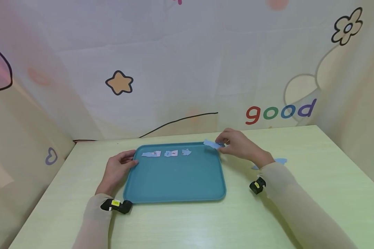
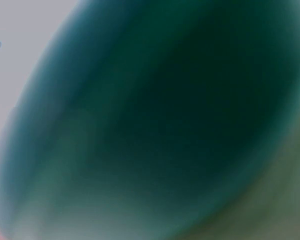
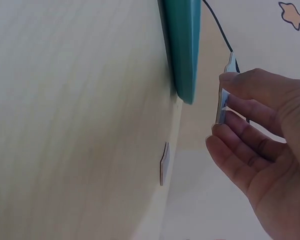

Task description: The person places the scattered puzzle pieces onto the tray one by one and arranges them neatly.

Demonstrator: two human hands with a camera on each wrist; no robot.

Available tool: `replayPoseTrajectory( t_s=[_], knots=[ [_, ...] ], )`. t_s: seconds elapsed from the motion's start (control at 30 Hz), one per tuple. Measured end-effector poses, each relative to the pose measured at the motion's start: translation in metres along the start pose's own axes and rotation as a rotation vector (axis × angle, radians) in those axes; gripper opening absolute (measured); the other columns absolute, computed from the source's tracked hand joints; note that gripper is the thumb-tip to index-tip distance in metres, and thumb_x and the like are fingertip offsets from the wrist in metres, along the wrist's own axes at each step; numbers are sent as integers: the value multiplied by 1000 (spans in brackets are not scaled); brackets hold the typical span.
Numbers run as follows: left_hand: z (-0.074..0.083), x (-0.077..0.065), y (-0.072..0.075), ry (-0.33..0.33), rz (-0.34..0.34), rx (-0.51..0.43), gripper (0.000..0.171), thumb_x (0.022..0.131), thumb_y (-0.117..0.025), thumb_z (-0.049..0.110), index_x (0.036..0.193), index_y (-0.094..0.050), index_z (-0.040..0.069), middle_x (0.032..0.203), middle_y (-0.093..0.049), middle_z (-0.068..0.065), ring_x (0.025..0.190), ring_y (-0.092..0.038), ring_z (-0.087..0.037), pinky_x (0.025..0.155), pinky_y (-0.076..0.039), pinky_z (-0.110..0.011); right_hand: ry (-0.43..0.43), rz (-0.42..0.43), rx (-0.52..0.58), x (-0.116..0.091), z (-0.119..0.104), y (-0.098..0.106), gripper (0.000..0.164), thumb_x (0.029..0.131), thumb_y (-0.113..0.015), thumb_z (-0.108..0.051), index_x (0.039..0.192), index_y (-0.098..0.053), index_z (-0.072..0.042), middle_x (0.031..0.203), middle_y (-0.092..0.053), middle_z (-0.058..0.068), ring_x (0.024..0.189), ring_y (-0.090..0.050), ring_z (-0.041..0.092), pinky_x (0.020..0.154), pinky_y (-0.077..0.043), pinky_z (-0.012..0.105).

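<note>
Lying on the pale table (image 1: 180, 228) was a teal tray (image 1: 174, 181). At its left rim, the left hand (image 1: 116, 169) touched with thumb and bent fingers; whether it gripped I couldn't tell, the close view being a blur. The right hand (image 1: 238, 143) pinched a blue piece (image 1: 210, 144) between thumb and fingers at the tray's far right corner. Three other blue pieces (image 1: 149, 154) lay in a row near the tray's far edge.
</note>
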State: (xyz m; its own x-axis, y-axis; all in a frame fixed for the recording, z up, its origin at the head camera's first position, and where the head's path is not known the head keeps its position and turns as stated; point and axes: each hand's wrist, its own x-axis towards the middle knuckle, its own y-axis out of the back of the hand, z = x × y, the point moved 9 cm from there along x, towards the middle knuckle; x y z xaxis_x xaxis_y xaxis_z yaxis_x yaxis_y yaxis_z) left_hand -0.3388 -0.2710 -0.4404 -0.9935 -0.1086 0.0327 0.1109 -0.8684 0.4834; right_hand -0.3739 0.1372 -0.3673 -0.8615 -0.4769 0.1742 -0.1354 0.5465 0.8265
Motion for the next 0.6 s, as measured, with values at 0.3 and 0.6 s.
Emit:
replayPoseTrajectory(
  t_s=[0.3, 0.6],
  knots=[
    [2, 0, 1, -2, -1, -3, 49, 103, -71, 12, 149, -59, 2, 137, -64, -20, 125, -60, -32, 103, -54, -35, 59, -80, -36, 12, -16, -12, 23, 92, -81, -6, 114, -77, 1, 109, -67, 11, 106, -67, 34, 94, -60, 45],
    [3, 1, 1, -13, 3, -5, 48, 103, -71, 11, 148, -60, 1, 136, -65, -20, 124, -61, -31, 99, -54, -29, 75, -173, -119, 23, -22, -30, 22, 93, -82, -8, 114, -77, -1, 110, -66, 10, 105, -65, 29, 94, -59, 40]
  ],
)
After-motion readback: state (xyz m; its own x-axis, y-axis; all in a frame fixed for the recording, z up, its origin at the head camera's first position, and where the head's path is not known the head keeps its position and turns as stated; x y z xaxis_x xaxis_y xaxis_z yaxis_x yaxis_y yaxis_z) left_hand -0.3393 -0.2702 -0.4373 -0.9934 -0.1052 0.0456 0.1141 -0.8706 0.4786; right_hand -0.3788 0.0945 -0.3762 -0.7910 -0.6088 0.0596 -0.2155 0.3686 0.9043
